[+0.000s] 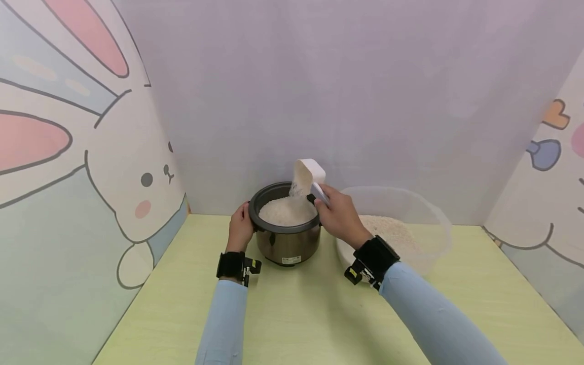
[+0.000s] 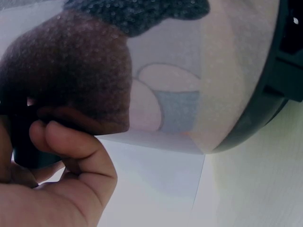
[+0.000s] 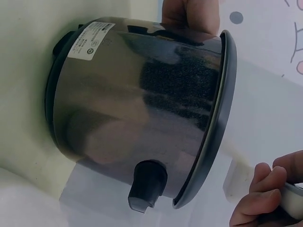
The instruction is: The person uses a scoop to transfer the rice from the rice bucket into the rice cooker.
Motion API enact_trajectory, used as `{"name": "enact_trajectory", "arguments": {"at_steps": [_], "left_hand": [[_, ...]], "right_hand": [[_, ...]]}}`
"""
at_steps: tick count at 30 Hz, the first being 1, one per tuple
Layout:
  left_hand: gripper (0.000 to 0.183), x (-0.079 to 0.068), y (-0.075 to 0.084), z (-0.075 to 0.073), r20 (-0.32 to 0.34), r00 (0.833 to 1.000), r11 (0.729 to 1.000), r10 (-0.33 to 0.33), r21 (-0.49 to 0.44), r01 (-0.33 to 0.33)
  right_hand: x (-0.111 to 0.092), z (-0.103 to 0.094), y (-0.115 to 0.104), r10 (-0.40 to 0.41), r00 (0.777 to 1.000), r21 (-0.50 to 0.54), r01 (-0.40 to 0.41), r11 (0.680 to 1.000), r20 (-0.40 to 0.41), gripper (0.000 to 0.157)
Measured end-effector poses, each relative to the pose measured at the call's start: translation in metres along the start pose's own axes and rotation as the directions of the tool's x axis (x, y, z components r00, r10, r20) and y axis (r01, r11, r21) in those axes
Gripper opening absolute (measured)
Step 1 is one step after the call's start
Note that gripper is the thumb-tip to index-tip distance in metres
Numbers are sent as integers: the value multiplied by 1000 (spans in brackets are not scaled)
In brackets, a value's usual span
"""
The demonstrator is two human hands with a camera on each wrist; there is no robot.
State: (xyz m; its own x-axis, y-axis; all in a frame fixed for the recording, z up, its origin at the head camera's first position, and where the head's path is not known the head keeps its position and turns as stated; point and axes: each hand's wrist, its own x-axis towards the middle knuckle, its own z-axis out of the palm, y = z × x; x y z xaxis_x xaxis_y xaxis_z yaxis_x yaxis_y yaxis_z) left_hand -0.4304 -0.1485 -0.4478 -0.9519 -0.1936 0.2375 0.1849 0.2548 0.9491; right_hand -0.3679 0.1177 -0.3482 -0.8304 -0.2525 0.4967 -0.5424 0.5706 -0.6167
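A dark metallic rice cooker [image 1: 288, 247] without a lid stands on the table, with a mound of white rice [image 1: 284, 213] inside its rim. My left hand [image 1: 240, 229] steadies it from the left. In the left wrist view, fingers of that hand curl around a black side handle [image 2: 32, 144]. My right hand [image 1: 344, 215] grips the handle of a white scoop [image 1: 313, 171], tilted above the cooker's right side. Rice grains [image 1: 296, 189] fall from the scoop into the cooker. In the right wrist view, the scoop [image 3: 238, 180] shows past the cooker's rim.
Right of the cooker, partly behind my right forearm, sits a translucent plastic tub [image 1: 441, 228] with rice [image 1: 388, 234] in it. A pale green table [image 1: 292, 314] lies beneath everything. A plain backdrop [image 1: 388, 101] rises behind, with cartoon-printed side panels.
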Motion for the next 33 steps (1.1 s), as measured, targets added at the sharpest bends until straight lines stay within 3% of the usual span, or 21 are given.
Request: {"name": "enact_trajectory", "arguments": {"at_steps": [17, 33], "left_hand": [[41, 0, -1, 0, 3, 1000, 1000, 5, 0, -5], [41, 1, -1, 0, 0, 1000, 1000, 3, 7, -3]], "right_hand": [[5, 9, -4, -96, 995, -102, 100, 990, 36, 43], [-2, 10, -1, -167, 983, -247, 181, 952, 76, 43]]}}
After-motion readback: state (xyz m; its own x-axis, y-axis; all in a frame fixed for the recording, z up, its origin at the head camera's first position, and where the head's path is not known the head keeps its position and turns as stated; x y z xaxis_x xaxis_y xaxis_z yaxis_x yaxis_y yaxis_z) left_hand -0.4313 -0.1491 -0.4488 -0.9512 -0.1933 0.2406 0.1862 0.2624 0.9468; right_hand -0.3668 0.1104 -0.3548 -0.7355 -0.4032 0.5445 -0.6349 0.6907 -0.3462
